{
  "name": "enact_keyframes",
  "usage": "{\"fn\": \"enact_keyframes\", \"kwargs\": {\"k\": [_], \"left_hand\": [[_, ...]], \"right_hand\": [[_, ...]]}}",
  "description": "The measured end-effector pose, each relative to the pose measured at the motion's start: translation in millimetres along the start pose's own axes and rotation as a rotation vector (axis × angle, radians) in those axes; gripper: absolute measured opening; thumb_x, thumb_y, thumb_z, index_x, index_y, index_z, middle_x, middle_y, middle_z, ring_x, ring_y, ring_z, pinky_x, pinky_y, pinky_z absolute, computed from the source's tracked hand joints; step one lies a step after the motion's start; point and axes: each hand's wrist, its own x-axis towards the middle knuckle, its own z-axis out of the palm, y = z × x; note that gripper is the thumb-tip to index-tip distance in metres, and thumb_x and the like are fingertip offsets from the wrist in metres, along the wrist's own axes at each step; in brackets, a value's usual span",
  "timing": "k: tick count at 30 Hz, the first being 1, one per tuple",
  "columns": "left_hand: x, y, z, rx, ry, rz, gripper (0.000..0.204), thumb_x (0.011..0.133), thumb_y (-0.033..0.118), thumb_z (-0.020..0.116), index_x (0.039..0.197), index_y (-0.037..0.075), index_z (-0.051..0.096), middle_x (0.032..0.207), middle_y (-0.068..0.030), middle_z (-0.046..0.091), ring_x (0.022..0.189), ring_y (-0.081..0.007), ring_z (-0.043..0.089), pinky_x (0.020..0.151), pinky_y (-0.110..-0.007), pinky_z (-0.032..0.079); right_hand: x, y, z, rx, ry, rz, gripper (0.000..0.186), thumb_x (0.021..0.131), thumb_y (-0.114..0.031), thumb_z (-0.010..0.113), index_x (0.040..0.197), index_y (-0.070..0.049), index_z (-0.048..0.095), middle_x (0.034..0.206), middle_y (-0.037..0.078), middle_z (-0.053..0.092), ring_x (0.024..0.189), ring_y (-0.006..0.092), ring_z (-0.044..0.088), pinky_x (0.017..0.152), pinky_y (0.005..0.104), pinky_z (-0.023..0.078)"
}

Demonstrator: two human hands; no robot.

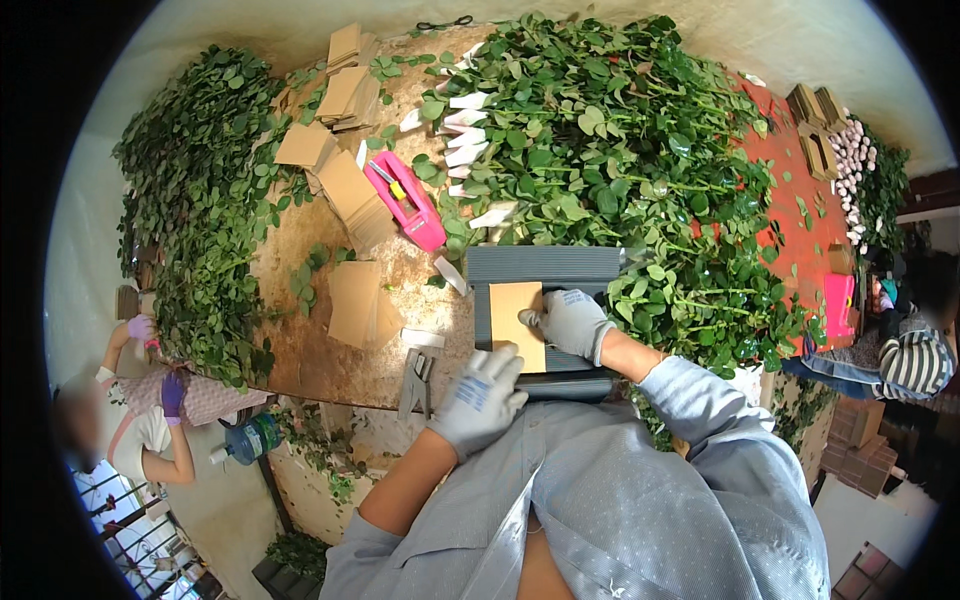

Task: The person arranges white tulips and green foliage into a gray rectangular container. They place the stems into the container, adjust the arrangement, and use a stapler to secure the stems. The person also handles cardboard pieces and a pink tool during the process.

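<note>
My left hand [478,398], fingers loosely open, is at the cardboard [515,318] upon the dark ridged stand [545,264]. My right hand [578,323] lays its thumb there, perhaps to steady it; its grip I cannot tell.

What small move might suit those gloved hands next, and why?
Perhaps squaring the cardboard on the dark ridged board: it lies there with the left hand at its lower edge and the right hand reaching over its right edge, so both seem well placed to adjust it.
</note>
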Motion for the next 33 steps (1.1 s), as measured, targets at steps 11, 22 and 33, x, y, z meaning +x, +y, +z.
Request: {"fn": "enact_keyframes", "kwargs": {"k": [11, 22, 33], "left_hand": [[-6.8, -13.3, 41.9, 0.332, 0.008, 0.083, 0.04, 0.088, 0.019, 0.054, 0.124, 0.004, 0.065, 0.141, -0.0101, 0.059, 0.096, -0.0242, 0.058, 0.079, -0.039, 0.047], [-3.8, -7.6, 38.6, 0.221, 0.136, 0.075, 0.031, 0.081, 0.011, 0.066, 0.112, 0.01, 0.07, 0.132, -0.0035, 0.066, 0.085, -0.0251, 0.06, 0.074, -0.041, 0.048], [1.5, -10.2, 34.5, 0.223, 0.138, 0.135, 0.03, 0.081, 0.016, 0.067, 0.11, 0.012, 0.068, 0.13, -0.0015, 0.065, 0.084, -0.0234, 0.06, 0.073, -0.039, 0.048]], "right_hand": [[5.0, -46.1, -53.3, -0.238, 0.424, -0.435, 0.031, 0.1, -0.035, 0.059, 0.105, -0.004, 0.062, 0.08, 0.018, 0.068, 0.076, 0.0378, 0.069, 0.067, 0.0491, 0.055], [204.5, 77.8, -94.1, -0.613, 0.183, -0.016, 0.029, 0.096, -0.018, 0.056, 0.119, -0.01, 0.073, 0.119, 0.011, 0.072, 0.107, 0.0308, 0.071, 0.087, 0.0481, 0.053], [130.3, 75.4, -178.2, -0.83, 0.559, -0.295, 0.02, 0.092, -0.017, 0.056, 0.105, -0.006, 0.066, 0.104, 0.016, 0.067, 0.094, 0.0321, 0.069, 0.079, 0.0483, 0.053]]}}
